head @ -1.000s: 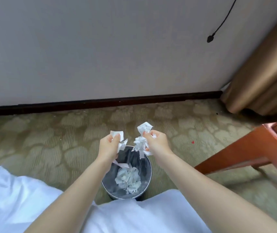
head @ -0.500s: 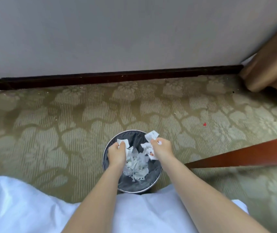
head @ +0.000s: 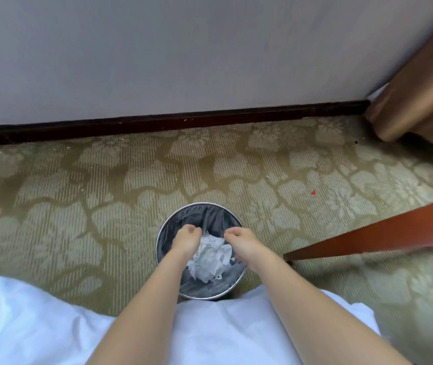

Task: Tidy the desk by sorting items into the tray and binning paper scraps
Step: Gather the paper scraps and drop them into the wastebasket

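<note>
Left hand (head: 186, 239) and right hand (head: 244, 241) hung loosely curled, holding nothing, over the bin (head: 215, 217). Paper scraps (head: 210, 259) lay inside. A wooden leg (head: 368, 234) slanted near its right; curtain (head: 420, 88) beyond.

Two hands (head: 186, 239) (head: 241, 242); one bin (head: 181, 217); one paper-scrap heap (head: 210, 256); one red fleck (head: 313, 192).

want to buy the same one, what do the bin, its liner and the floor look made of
Bin: probably metal, given its shiny silver rim. Liner: likely thin plastic, dark, glossy and creased. Floor: carpet, matte, with a ribbed weave and pale leaf pattern.
</note>
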`<control>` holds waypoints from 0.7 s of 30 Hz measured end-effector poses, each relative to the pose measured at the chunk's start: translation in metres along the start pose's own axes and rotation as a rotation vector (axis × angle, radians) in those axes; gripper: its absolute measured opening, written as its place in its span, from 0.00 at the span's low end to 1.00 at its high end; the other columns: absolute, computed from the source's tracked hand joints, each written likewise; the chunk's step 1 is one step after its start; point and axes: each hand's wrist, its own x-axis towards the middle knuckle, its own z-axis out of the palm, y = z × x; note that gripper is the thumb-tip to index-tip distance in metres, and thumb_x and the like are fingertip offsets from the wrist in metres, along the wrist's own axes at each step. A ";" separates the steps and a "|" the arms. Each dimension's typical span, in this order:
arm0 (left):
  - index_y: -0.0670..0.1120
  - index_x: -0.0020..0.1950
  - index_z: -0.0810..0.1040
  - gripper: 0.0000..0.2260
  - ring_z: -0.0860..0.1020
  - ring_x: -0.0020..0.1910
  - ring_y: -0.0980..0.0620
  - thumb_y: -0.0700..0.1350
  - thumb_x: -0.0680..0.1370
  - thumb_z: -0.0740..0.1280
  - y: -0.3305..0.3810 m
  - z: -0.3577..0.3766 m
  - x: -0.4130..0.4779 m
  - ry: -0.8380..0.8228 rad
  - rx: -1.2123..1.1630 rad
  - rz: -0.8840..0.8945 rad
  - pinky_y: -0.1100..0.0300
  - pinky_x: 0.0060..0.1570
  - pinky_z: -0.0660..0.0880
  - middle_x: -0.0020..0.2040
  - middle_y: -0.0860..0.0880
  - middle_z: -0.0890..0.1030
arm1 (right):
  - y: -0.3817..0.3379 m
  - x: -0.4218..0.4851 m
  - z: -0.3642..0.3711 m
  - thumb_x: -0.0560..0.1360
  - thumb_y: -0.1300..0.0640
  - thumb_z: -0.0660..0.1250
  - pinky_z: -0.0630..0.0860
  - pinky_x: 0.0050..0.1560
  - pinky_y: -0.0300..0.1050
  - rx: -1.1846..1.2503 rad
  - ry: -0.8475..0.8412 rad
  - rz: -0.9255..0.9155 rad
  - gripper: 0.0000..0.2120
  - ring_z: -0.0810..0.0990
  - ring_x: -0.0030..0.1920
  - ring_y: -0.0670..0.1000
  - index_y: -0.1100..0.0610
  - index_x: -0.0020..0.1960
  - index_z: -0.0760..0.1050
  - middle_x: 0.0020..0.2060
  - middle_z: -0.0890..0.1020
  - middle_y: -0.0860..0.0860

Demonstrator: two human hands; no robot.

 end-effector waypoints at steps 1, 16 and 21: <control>0.44 0.68 0.71 0.17 0.72 0.63 0.43 0.47 0.80 0.57 0.003 0.000 -0.003 0.002 0.035 0.027 0.52 0.64 0.69 0.65 0.44 0.74 | -0.001 -0.005 -0.005 0.80 0.58 0.59 0.72 0.56 0.48 -0.014 0.003 -0.014 0.14 0.73 0.51 0.52 0.58 0.63 0.74 0.53 0.75 0.53; 0.45 0.53 0.75 0.11 0.76 0.46 0.47 0.49 0.80 0.56 0.104 -0.011 -0.141 -0.269 0.547 0.398 0.56 0.42 0.71 0.50 0.44 0.78 | -0.027 -0.127 -0.126 0.77 0.58 0.62 0.74 0.50 0.43 -0.341 0.002 -0.319 0.10 0.78 0.49 0.51 0.58 0.57 0.76 0.51 0.80 0.55; 0.48 0.65 0.72 0.16 0.74 0.61 0.49 0.52 0.81 0.56 0.154 -0.021 -0.224 -0.237 1.010 0.543 0.55 0.59 0.70 0.63 0.48 0.76 | -0.033 -0.196 -0.167 0.75 0.53 0.68 0.76 0.55 0.44 -0.544 0.049 -0.421 0.13 0.78 0.53 0.50 0.55 0.57 0.77 0.55 0.80 0.50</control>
